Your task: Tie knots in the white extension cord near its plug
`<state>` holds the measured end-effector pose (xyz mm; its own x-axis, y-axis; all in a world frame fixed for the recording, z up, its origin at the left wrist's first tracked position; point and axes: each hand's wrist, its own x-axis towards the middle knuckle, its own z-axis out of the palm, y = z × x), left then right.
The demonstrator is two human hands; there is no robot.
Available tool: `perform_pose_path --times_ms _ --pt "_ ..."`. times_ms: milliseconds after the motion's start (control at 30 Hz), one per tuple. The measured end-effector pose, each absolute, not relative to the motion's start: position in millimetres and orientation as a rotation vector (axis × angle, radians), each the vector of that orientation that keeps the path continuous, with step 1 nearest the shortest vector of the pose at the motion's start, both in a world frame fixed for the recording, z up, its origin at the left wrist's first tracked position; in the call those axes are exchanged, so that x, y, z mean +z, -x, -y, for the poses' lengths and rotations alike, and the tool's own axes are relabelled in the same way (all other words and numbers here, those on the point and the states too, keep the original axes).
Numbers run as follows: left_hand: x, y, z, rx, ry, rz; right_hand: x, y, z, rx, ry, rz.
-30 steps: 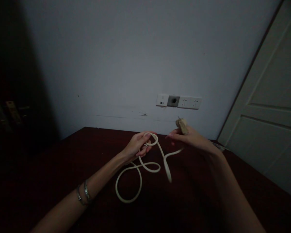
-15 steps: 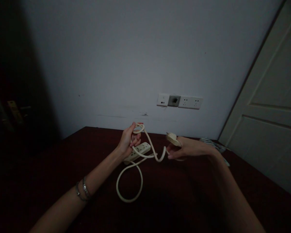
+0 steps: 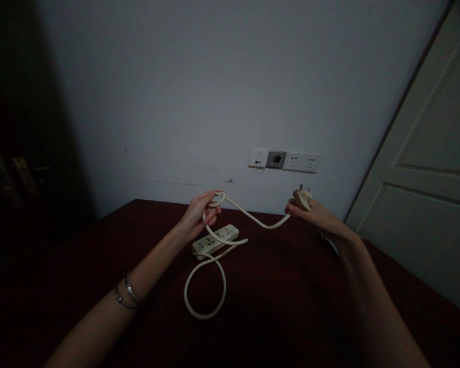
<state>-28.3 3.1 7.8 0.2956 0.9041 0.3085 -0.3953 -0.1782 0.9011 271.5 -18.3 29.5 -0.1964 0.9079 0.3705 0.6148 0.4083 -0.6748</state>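
My left hand [image 3: 200, 213] is closed on a small loop of white power cable [image 3: 267, 225] above the table. From there the cable sags across to a plug [image 3: 302, 199], which my right hand [image 3: 317, 215] grips with its metal prongs pointing up. Below and just right of my left hand, a white power strip [image 3: 216, 240] lies on the table at a slant, sockets facing up. More of its cable rests in a wide loop in front of it.
Wall sockets and switch plates [image 3: 284, 160] sit on the pale wall behind the dark red table [image 3: 268, 286]. Something pale [image 3: 329, 243], partly hidden by my right wrist, lies on the table's right side. A white panelled door [image 3: 429, 168] stands at the right.
My right hand has moved right and up, and the plug has turned so its prongs point upward. The cable between my hands has straightened out. My left hand has shifted slightly left.
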Motion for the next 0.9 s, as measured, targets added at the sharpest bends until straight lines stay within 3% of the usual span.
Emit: perform_pose_path --times_ms 367,733,800,900 --pt "30 40 11 1.489 -1.245 -0.504 53 -225 67 0.773 1.386 2.421" --pt "48 38 43 1.5 -1.273 -0.37 9 -208 64 1.266 1.035 2.676" --pt "50 35 51 1.457 -1.27 -0.338 -7 -208 59 1.205 1.055 2.641" --pt "52 30 64 1.36 -1.242 -0.302 -29 -210 43 0.868 1.44 2.439"
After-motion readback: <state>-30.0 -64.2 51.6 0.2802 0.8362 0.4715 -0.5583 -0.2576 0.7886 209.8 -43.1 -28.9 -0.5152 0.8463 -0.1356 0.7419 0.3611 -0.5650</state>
